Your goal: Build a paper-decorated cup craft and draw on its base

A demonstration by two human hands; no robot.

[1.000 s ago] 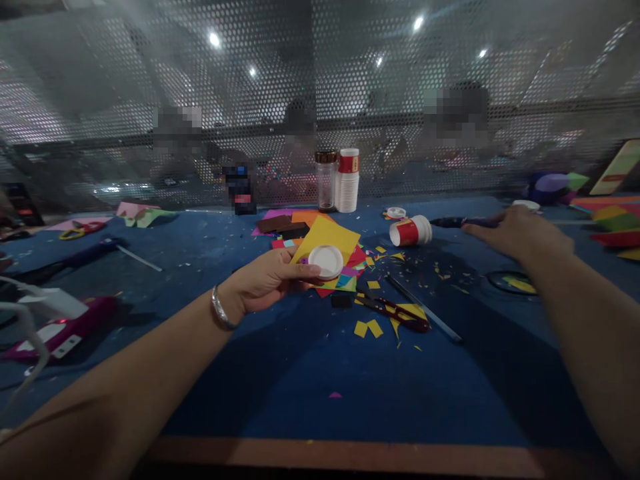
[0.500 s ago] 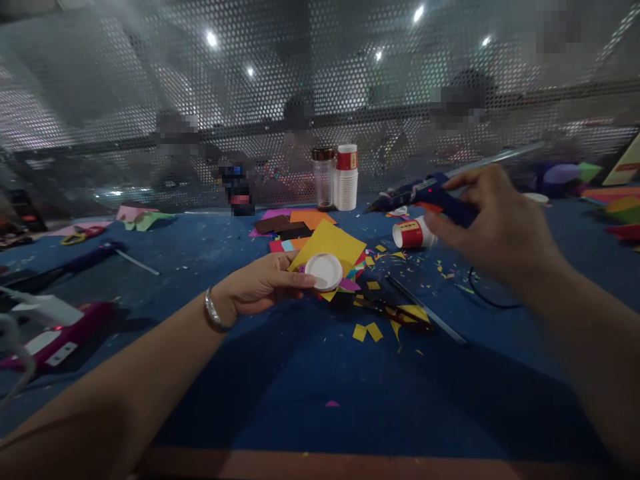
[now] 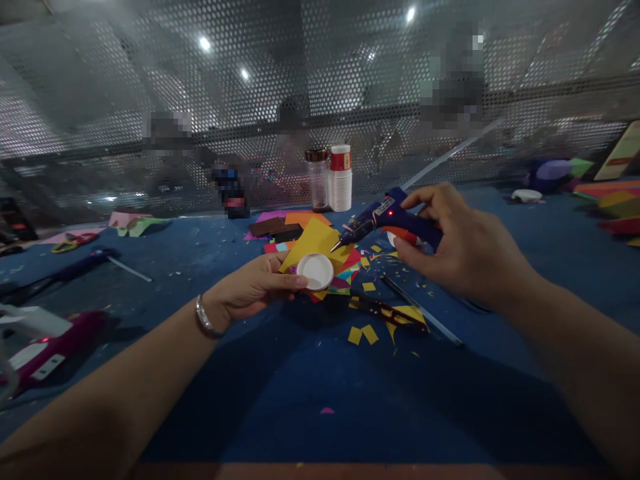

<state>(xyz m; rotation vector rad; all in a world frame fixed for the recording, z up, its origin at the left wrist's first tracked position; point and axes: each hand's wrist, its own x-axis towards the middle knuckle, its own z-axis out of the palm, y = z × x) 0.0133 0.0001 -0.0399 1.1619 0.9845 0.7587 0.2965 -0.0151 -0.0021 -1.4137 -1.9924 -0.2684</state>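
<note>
My left hand (image 3: pixel 260 283) pinches a small round white lid (image 3: pixel 315 271), thumb on its rim, over the middle of the blue table. Behind the lid is a yellow paper sheet (image 3: pixel 314 241); whether my fingers hold it too is unclear. A blue glue gun (image 3: pixel 373 221) with a small red light is gripped in my right hand (image 3: pixel 445 243). Its metal nozzle points down and left, just right of the lid, apart from it. A clear glue stick (image 3: pixel 443 158) sticks out of its back.
Behind stand a clear bottle (image 3: pixel 318 181) and stacked paper cups (image 3: pixel 341 183). Dark-handled scissors (image 3: pixel 390 312) and yellow scraps (image 3: pixel 370 333) lie right of centre. On the left are another glue gun (image 3: pixel 85 265) and a magenta power strip (image 3: pixel 63 347). A perforated screen (image 3: pixel 280 40) rises behind.
My right hand has brought the glue gun left and slightly down, so its nozzle is now close to the lid. My left hand still holds the lid; the whole view has shifted slightly.
</note>
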